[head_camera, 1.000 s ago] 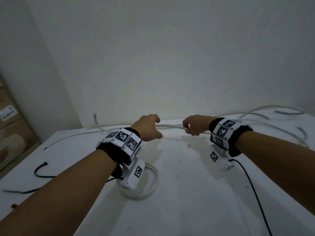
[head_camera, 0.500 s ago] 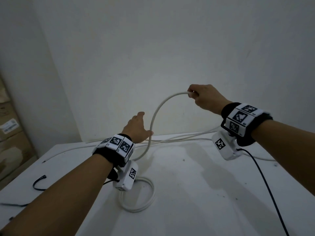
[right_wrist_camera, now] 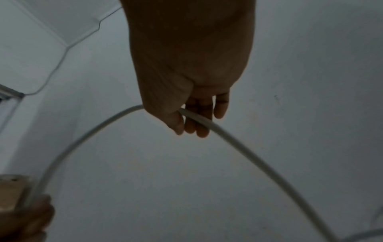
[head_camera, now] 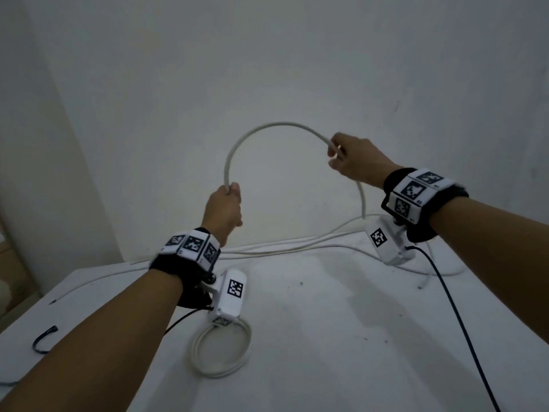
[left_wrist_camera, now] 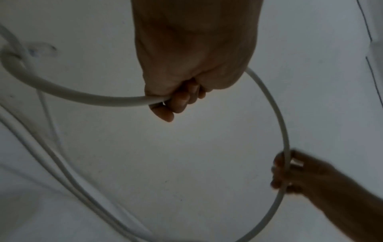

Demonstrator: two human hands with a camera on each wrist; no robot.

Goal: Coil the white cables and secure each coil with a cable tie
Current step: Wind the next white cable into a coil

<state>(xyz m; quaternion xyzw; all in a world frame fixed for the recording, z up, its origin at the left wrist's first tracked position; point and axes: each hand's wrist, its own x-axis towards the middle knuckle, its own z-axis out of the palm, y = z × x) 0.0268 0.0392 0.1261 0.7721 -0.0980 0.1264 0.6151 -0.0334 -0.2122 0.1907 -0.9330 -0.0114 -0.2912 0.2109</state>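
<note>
Both hands raised above the white table (head_camera: 326, 337), each closed on the same white cable (head_camera: 267, 125). Left hand (head_camera: 223, 210) gripping it in a fist, fingers (left_wrist_camera: 178, 101) curled round the cable where it enters the palm from the side. Right hand (head_camera: 355, 162) higher and further to the right, pinching the cable between thumb and fingertips (right_wrist_camera: 196, 126), the other fingers hanging loosely behind. Between the two hands, cable bent into a high arch in front of the pale wall (head_camera: 267, 55); beyond the right hand, running down toward the far edge of the table. There, several loose white cable strands (head_camera: 282, 248) lying along the wall, close together; which of them joins the held one is hard to tell in this dim light. Below the left wrist, a finished coil of white cable (head_camera: 221, 352) lying flat on the table, partly hidden by the wrist camera; a tie on it not to be made out. At the near left edge of the table, a short black hooked piece (head_camera: 44, 341), possibly a cable tie. At the left border, part of a cardboard box (head_camera: 6, 263).
</note>
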